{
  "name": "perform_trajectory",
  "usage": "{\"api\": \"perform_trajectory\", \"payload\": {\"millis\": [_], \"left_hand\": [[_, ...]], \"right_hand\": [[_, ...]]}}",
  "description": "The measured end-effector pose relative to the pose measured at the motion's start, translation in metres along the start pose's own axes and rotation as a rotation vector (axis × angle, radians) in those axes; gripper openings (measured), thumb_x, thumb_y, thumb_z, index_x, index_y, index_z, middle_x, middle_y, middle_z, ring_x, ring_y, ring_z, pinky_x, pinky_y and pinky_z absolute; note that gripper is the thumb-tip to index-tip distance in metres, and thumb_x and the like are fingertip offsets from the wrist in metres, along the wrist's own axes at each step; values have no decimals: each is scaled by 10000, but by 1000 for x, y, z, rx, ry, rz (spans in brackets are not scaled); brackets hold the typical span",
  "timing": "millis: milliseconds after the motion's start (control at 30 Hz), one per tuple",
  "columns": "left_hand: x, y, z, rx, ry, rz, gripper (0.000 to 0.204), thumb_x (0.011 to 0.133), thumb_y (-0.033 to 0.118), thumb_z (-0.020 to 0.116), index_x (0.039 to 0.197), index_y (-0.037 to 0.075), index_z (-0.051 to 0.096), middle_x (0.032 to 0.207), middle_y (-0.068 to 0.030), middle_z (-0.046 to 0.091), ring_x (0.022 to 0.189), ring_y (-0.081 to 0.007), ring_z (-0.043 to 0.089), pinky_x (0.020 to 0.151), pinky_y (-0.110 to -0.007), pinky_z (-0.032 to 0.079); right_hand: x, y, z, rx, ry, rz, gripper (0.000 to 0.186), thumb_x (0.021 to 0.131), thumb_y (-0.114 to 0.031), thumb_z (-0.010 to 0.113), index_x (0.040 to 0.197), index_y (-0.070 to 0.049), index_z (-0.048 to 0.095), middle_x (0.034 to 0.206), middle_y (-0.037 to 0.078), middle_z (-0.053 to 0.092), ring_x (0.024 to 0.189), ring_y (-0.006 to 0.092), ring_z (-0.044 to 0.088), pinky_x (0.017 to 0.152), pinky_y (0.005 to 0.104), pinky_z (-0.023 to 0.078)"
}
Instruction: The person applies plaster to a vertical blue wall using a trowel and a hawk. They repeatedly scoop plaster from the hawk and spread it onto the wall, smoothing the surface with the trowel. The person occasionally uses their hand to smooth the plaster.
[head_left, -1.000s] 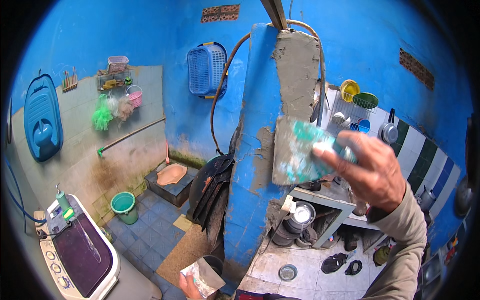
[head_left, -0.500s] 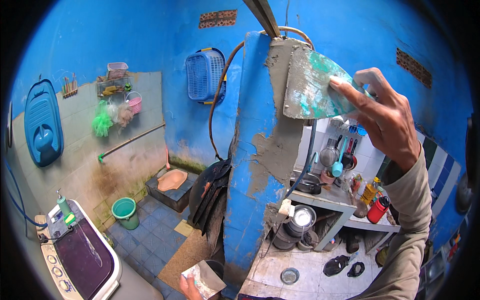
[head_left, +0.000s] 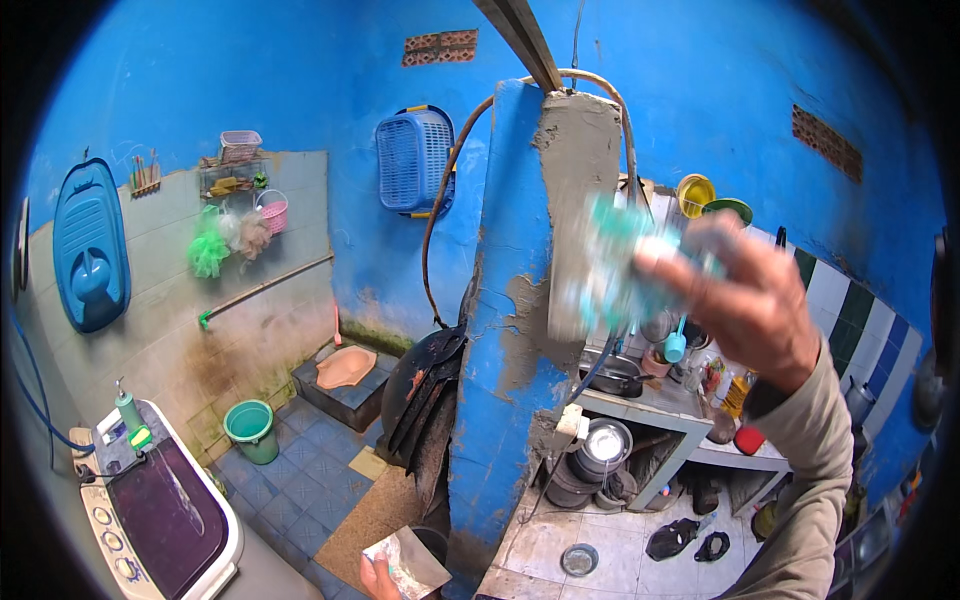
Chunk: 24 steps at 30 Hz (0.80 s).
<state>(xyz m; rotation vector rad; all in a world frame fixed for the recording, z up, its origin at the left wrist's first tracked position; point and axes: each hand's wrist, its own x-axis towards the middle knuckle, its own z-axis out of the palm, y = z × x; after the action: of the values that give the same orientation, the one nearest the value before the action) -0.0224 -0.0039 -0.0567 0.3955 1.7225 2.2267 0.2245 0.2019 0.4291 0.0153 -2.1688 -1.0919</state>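
Observation:
My right hand (head_left: 745, 295) grips a flat scraper (head_left: 610, 275) smeared with green and white, both blurred by motion. Its blade lies on or close to the narrow end of the blue partition wall (head_left: 510, 250); whether it touches is hard to tell. Wet grey plaster (head_left: 585, 125) coats the upper part of that end face, with a rougher grey patch (head_left: 525, 335) lower down. At the bottom edge, my left hand (head_left: 378, 578), partly cut off, holds a flat, roughly square plate (head_left: 418, 562) with whitish grey smears.
A hose (head_left: 458, 160) arches over the wall top beside a beam (head_left: 520, 40). Black sheets (head_left: 430, 400) hang on the left side. Right stands a kitchen counter (head_left: 650, 400) with pots (head_left: 603, 445); left, a washing machine (head_left: 165, 500) and green bucket (head_left: 250, 430).
My right hand has brought the scraper down along the wall end from near its top, uncovering smooth plaster above. The left hand with its plate is nearly unmoved.

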Motion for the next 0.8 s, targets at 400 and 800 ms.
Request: {"api": "perform_trajectory", "payload": {"millis": [400,800], "left_hand": [[1,-39,-9,-38,44,-20,395,1007,272,498,1207,-53,601,1156,-165,656,1049,-279,611,912,-381,467],[3,-19,-4,-27,-7,-10,386,1005,273,494,1199,-39,610,1132,-157,664,1043,-282,617,907,-384,468]], "right_hand": [[29,13,13,-78,-12,-72,482,852,-179,699,1316,-286,627,944,27,546,745,166,607,609,302,589],[38,44,-7,-146,113,10,544,814,-149,746,1308,-345,632,943,36,606,660,176,646,590,305,627]]}}
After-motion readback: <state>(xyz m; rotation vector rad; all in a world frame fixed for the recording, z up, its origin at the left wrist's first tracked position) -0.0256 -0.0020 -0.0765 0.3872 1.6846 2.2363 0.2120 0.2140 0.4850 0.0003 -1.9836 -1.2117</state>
